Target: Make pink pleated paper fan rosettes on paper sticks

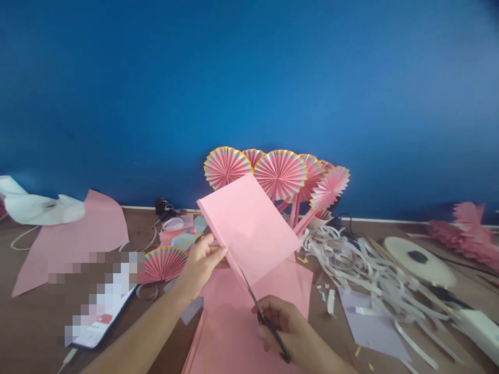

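Between the thumb and fingers of my left hand (200,267) is the left edge of a square pink paper (251,226), tilted up above the table. A narrow folded strip runs along that edge. My right hand (283,322) is closed round the dark handles of a pair of scissors (255,301). Their blades point up and left and meet the paper's lower folded edge; whether they are cutting I cannot tell. Below both hands lies a stack of larger pink sheets (241,332).
Pleated pink paper fans (279,174) stand by the blue wall. White paper strips (362,265), a lilac sheet (370,322) and a pale round lid (419,259) lie right. A phone (93,330), a folded fan (166,264) and a large pink sheet (78,244) are left.
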Action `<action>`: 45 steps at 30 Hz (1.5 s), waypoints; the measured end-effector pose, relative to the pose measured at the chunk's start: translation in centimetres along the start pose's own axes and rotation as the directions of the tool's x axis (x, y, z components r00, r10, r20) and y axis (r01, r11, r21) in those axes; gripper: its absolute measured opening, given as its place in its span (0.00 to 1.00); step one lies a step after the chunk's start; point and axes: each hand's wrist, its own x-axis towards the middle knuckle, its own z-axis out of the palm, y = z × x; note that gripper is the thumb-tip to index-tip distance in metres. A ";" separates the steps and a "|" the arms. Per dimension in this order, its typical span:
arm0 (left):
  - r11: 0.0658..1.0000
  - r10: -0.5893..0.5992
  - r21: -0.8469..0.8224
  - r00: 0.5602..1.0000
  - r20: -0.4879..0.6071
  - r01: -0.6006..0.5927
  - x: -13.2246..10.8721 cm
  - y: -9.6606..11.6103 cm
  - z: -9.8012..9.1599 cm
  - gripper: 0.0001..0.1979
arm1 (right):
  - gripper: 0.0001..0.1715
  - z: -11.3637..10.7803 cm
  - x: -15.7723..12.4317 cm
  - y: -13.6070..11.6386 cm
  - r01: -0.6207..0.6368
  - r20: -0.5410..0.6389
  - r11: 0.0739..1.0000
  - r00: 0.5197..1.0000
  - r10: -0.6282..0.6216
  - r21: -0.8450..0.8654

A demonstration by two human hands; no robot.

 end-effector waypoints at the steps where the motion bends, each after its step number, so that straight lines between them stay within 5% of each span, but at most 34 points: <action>1: 1.000 -0.003 0.003 1.000 0.000 0.003 0.0 0.0 0.0 0.25 | 0.21 0.0 0.0 0.0 0.002 0.002 1.000 1.000 -0.002 0.001; 45: 1.000 0.002 0.020 1.000 0.024 -0.003 0.2 -0.7 -0.4 0.23 | 0.13 0.0 0.1 1.1 0.043 -0.050 0.997 0.998 -0.047 -0.069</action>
